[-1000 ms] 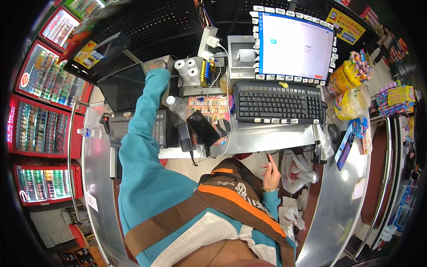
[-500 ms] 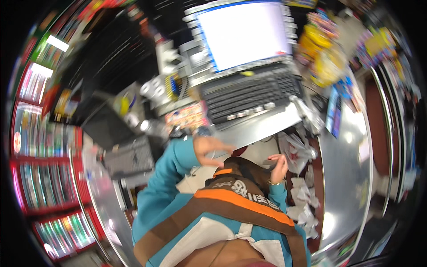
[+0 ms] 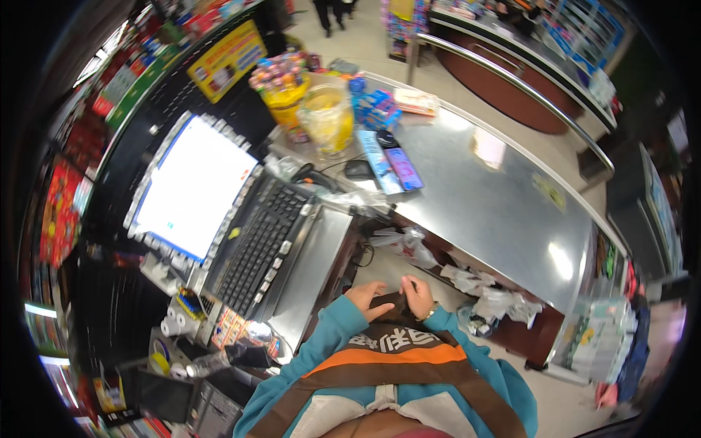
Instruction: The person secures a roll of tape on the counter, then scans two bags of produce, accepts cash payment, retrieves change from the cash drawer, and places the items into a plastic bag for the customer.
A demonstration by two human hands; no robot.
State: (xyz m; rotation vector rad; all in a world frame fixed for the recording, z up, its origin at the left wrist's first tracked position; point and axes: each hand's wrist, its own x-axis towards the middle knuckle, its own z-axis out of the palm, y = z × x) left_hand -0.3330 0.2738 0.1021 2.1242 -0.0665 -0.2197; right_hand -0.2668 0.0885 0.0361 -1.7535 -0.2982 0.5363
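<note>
Holding left hand [image 3: 365,301] and right hand [image 3: 418,296] close together, just below the middle of the frame, in front of the brown apron [image 3: 394,369]. In the gap between left thumb and forefinger, toward the right fingers: a small dark thing [image 3: 392,299], hard to part from the dark cloth behind. Lying roughly crosswise, from one hand to the other, by the visible portion; cannot tell the true long axis. Seemingly within reach of both hands, with neither clearly nearer. Mattering most, as a judgement: that narrow gap, rather than anything off to either side. Left thumb set apart from bent fingers, right fingers curled; cannot tell a firm grasp from a loose touch in either. Left of centre, near the left sleeve: a metal ledge [image 3: 314,252] and black keyboard [image 3: 259,248]. Right of centre, under the counter [image 3: 475,190]: pale plastic bags [image 3: 504,303], apart from the right hand.
</note>
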